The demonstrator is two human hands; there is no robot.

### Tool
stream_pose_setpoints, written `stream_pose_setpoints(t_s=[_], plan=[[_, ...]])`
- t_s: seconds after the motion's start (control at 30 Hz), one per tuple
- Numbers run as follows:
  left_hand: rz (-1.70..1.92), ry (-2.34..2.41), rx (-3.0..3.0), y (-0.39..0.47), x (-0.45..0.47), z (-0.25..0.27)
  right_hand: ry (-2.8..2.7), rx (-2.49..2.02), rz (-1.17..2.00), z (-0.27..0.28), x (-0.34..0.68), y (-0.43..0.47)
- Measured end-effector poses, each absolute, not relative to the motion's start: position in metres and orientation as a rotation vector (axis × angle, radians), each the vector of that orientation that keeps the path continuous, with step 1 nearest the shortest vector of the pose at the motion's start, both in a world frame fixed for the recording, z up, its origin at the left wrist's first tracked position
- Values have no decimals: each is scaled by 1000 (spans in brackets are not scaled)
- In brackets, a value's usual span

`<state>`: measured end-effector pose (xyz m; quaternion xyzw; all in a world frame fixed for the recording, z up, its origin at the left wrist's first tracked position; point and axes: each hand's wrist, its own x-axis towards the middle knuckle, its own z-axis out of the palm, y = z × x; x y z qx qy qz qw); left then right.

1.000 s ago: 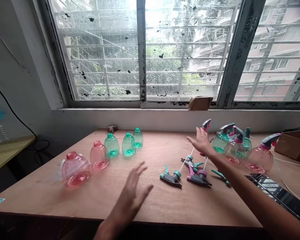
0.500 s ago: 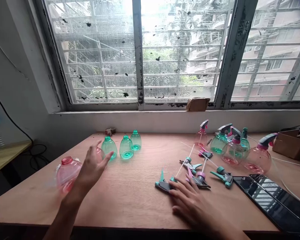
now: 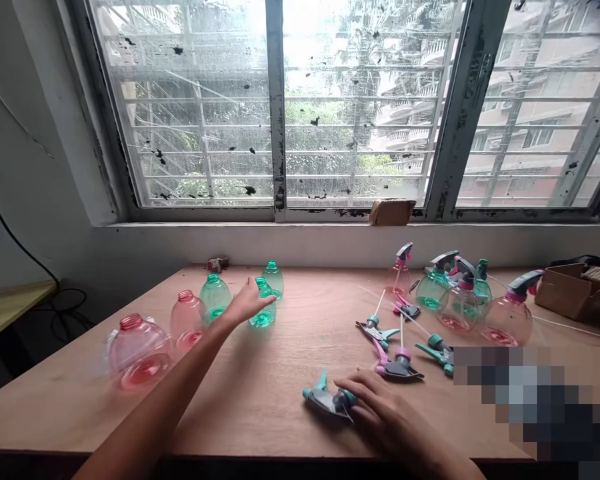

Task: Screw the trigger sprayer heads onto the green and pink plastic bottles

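Observation:
My left hand [image 3: 245, 305] is closed around the upper part of a clear green bottle [image 3: 263, 315] without a top; its thumb crosses in front of the neck. Beside it are two more open green bottles, one on the left [image 3: 215, 295] and one behind [image 3: 274, 279]. Two open pink bottles, a nearer one [image 3: 137, 353] and a farther one [image 3: 187, 319], stand left of my forearm. My right hand [image 3: 380, 407] grips a grey and green trigger sprayer head [image 3: 327, 399] by its collar end, low over the table front. My palm hides its tube.
Loose sprayer heads with tubes, one pink and grey [image 3: 401, 365] and one green and grey [image 3: 375, 330], lie right of centre. Several bottles with sprayers fitted, including a pink one [image 3: 507, 317], stand behind them near a cardboard box [image 3: 567, 290]. A pixelated patch covers the right front.
My left hand has moved right from near the pink bottles and taken hold of a green bottle, which has shifted slightly right and nearer. The sprayer head under my right hand has shifted and turned.

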<state>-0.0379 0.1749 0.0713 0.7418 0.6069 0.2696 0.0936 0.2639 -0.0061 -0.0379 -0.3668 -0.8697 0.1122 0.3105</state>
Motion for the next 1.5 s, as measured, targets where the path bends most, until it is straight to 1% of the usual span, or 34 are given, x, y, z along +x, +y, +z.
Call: stream_pose_setpoints(t_s=[0.17, 0.3, 0.4, 0.5, 0.6, 0.67, 0.83, 0.97, 1.17, 1.4, 1.5], plan=[[790, 1509, 2281, 95, -16, 45, -2161, -894, 177, -48, 267, -4], [837, 1341, 2293, 27, 5, 11, -2010, -857, 91, -48, 271, -5], [951, 1157, 2185, 4, 15, -18, -1851, -918, 47, -48, 274, -6], [1048, 1078, 2035, 1, 16, -32, -1590, -999, 78, -49, 277, -8], [1179, 999, 2034, 1, 11, -25, -1321, -1016, 309, -50, 281, -7], [1257, 1039, 2121, -2, 7, -15, -1202, -1012, 479, -50, 284, -5], [1215, 1172, 2166, -7, 5, -7, -1053, -898, 675, -48, 289, -4], [1240, 1151, 2165, -5, 6, -12, -1004, -781, 757, -46, 285, -8], [1140, 1105, 2271, -3, 4, -12, -919, -543, 849, -41, 283, -9], [1092, 1106, 2247, -2, 3, -12, -827, -506, 865, -40, 286, -10], [1025, 1056, 2267, -4, 3, -11, -896, -524, 869, -44, 285, -10]])
